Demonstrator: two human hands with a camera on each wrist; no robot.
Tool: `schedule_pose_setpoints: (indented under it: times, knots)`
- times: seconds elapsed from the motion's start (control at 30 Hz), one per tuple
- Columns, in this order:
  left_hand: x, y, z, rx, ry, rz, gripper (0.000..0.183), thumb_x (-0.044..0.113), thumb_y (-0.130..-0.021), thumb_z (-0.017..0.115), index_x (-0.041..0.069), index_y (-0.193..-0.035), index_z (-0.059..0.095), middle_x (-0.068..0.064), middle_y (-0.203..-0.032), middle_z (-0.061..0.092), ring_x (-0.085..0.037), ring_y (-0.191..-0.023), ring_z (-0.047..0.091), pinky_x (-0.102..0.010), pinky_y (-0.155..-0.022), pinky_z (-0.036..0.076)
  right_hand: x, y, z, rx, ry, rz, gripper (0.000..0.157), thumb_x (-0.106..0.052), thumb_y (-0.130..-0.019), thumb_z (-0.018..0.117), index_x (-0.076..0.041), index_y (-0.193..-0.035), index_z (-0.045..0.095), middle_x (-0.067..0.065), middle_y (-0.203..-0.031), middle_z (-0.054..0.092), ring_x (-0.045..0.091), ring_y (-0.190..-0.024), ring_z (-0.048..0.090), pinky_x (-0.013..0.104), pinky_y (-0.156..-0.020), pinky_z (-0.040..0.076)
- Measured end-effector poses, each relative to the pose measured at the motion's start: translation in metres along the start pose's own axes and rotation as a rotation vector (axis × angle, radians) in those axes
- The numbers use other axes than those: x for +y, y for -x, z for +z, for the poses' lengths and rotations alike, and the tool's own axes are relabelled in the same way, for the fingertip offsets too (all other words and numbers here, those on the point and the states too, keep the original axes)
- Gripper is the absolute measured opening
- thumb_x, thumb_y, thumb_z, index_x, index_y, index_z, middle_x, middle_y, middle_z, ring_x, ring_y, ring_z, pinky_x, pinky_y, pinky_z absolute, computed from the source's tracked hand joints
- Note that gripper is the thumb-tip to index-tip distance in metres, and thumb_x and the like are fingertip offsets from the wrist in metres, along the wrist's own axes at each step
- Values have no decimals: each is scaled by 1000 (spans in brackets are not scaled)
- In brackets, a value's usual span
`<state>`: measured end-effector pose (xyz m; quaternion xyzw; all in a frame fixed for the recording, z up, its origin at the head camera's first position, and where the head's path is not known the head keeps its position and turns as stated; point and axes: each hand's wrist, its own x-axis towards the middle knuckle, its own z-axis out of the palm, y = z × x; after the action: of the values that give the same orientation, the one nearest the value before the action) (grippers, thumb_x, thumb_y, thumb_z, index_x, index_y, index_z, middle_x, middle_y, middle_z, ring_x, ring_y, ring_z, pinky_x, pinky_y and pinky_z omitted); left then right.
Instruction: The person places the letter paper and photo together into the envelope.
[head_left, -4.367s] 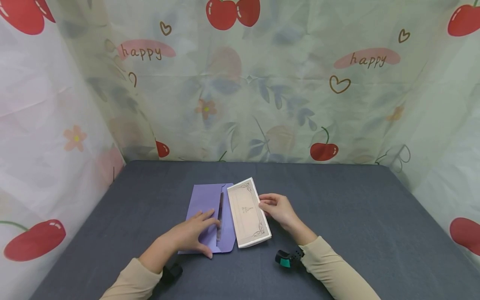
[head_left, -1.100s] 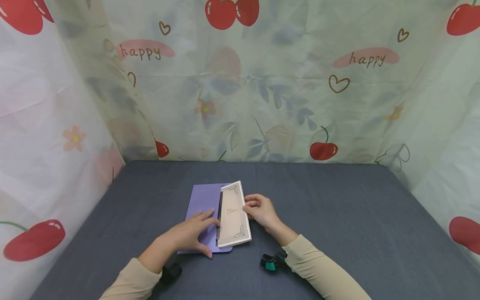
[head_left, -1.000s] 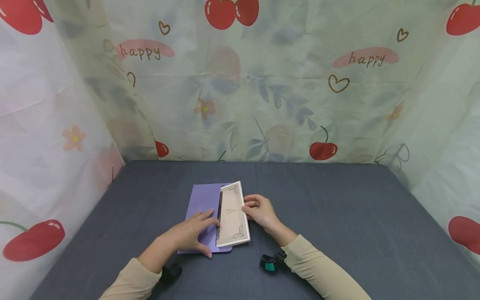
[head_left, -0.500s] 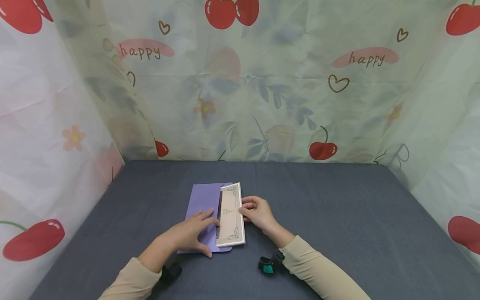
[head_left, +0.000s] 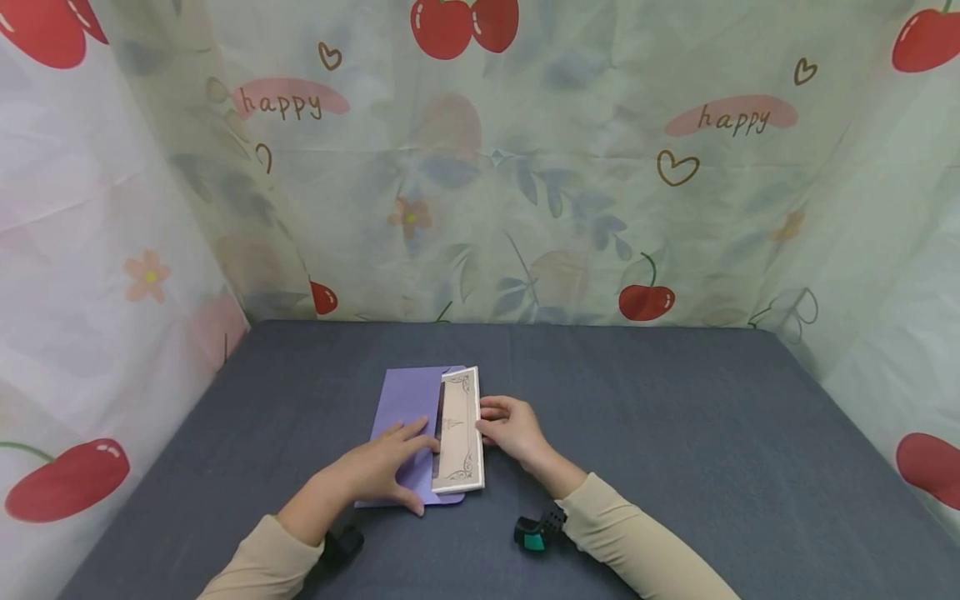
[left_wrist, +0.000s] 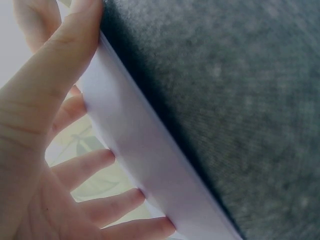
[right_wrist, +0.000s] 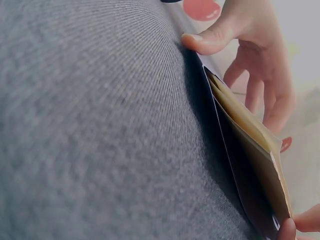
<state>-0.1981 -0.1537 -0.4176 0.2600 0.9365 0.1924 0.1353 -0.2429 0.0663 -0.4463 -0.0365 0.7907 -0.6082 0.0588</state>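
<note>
A purple envelope (head_left: 408, 392) lies flat on the table, its opening facing right. Spread over it, my left hand (head_left: 386, 465) presses the near part, with the fingertips (left_wrist: 107, 156) on the paper and the thumb by the near edge. Between thumb and fingers my right hand (head_left: 513, 429) pinches the right edge of a cream folded card (head_left: 461, 433) with dark scroll corners. The card's left part is inside the envelope's opening and out of sight. From the right wrist view, the card's layers (right_wrist: 250, 135) stand slightly apart, tilted above the envelope's flap.
A dark grey cloth covers the table (head_left: 637, 433). Curtains (head_left: 570, 167) printed with cherries surround its back and sides. A black wrist strap with a green patch (head_left: 534, 542) hangs below the right wrist.
My right hand has moved left with the card, which went from overlapping the flap to partly inside the envelope. It has straightened from its tilt. The left hand and envelope have stayed put.
</note>
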Motion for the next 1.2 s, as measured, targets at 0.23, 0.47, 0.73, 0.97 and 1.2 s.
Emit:
schedule_pose_setpoints:
  times: [0.23, 0.47, 0.73, 0.97, 1.2]
  knots:
    - [0, 0, 0, 9, -3, 18, 70, 44, -63, 82, 20, -121, 51, -21, -150, 30, -55, -133, 26, -64, -102, 31, 1, 2, 2, 7, -18, -45, 39, 7, -80, 62, 10, -118, 55, 28, -110, 63, 21, -80, 69, 28, -63, 57]
    - [-1, 0, 0, 11, -7, 24, 71, 44, -62, 82, 20, -122, 51, -22, -150, 30, -56, -133, 26, -64, -101, 32, -2, 6, 4, 18, -30, -94, 39, 9, -78, 61, 11, -117, 55, 29, -109, 61, 32, -83, 69, 32, -62, 57]
    - [-2, -1, 0, 8, -4, 27, 71, 45, -63, 82, 21, -121, 51, -22, -150, 30, -56, -132, 27, -64, -101, 32, 0, 6, 5, 11, -39, -130, 43, 7, -78, 61, 9, -120, 53, 28, -112, 60, 32, -84, 69, 30, -62, 57]
    - [-2, -1, 0, 7, -4, 25, 71, 45, -62, 82, 20, -122, 51, -22, -150, 30, -56, -132, 27, -64, -101, 31, 1, 6, 7, 7, -25, -145, 44, 8, -77, 60, 8, -121, 52, 28, -112, 59, 29, -84, 69, 28, -62, 56]
    - [-1, -1, 0, 0, 0, 10, 71, 45, -62, 82, 21, -122, 51, -21, -151, 30, -55, -133, 26, -64, -102, 31, 2, 4, 9, 15, -20, -155, 45, 9, -76, 60, 8, -121, 52, 28, -112, 59, 29, -83, 69, 29, -62, 56]
